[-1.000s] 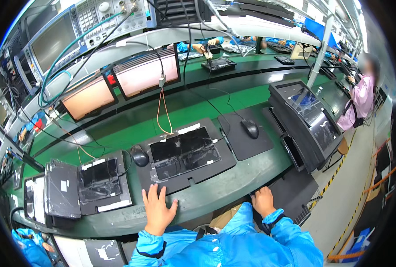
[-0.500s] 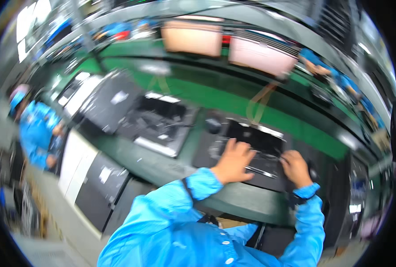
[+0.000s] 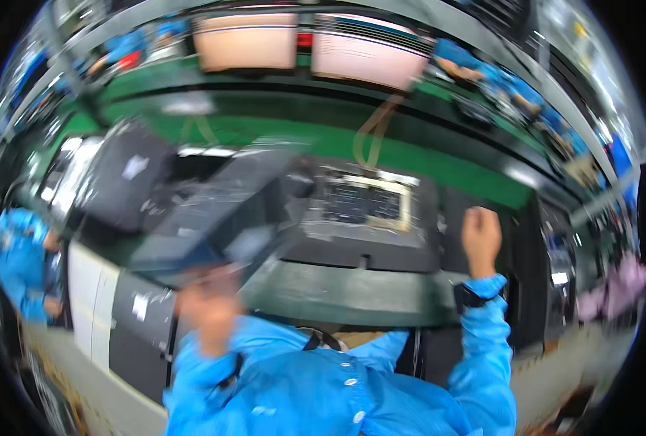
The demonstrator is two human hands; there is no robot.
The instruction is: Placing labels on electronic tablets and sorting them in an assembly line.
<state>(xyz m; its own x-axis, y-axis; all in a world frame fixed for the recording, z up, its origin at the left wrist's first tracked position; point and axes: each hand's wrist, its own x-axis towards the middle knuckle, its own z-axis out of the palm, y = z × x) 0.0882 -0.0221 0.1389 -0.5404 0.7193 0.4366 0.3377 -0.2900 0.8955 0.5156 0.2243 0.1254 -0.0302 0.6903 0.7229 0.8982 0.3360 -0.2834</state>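
Observation:
Smeared by motion, my left hand [image 3: 210,301] is at the near corner of a wide dark panel [image 3: 221,211], which is tilted above the left part of the bench and looks gripped there. In front of me lies a flat device [image 3: 366,243] with a dark grey surround. A pale rectangular frame [image 3: 405,207] on it encloses dark inner parts [image 3: 355,202]. My right hand [image 3: 480,236] is closed in a fist just right of the device, apart from it; its inner side is hidden.
Plastic-covered dark units [image 3: 130,171] stand at the left of the green bench [image 3: 337,291]. Two lit screens [image 3: 370,52] hang beyond it. A co-worker in blue [image 3: 23,254] is at far left, and other people's hands [image 3: 461,70] show across the line.
The black-screened part under my hands is off the device, exposing its inside. My left hand has swung left, with a dark panel beside it. My right hand has drawn off and closed.

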